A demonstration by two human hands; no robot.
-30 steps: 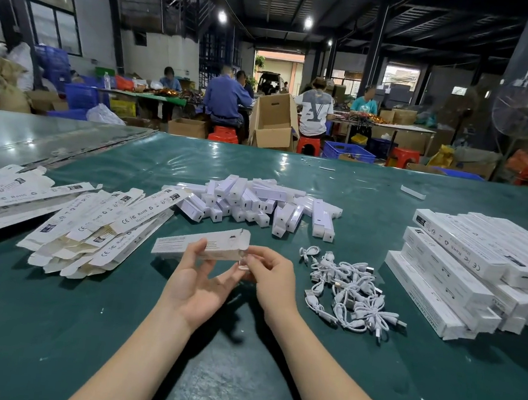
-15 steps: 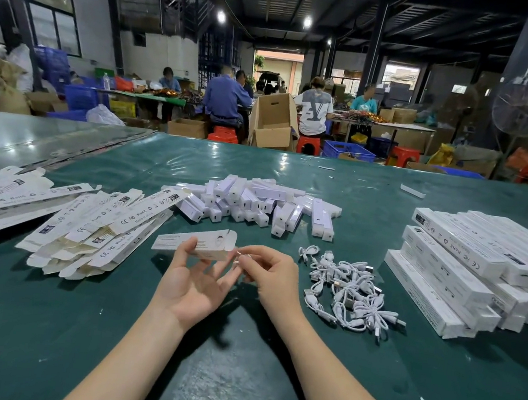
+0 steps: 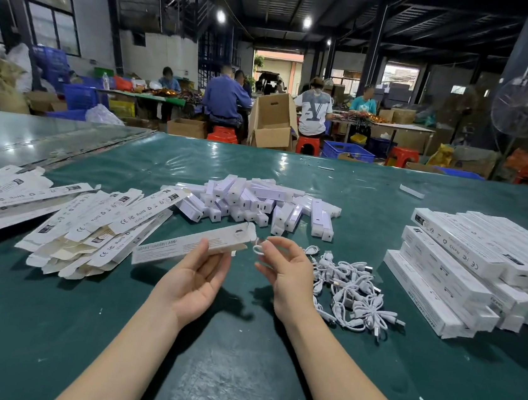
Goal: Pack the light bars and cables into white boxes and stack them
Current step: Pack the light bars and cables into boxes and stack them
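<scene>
Near table (image 3: 236, 377) bare on both flanks of the forearms, passage free; left side closed by a spread of flat cartons (image 3: 88, 229), its far edge touching the heap of light bars (image 3: 255, 205); centre taken by the white box (image 3: 185, 245) gripped in the left hand (image 3: 196, 277) and the cable (image 3: 258, 248) pinched by the right hand (image 3: 287, 268); cable tangle (image 3: 354, 292) just beside that hand; narrow bare strip between tangle and stacked boxes (image 3: 461, 275); wider lane between light bars and stack.
</scene>
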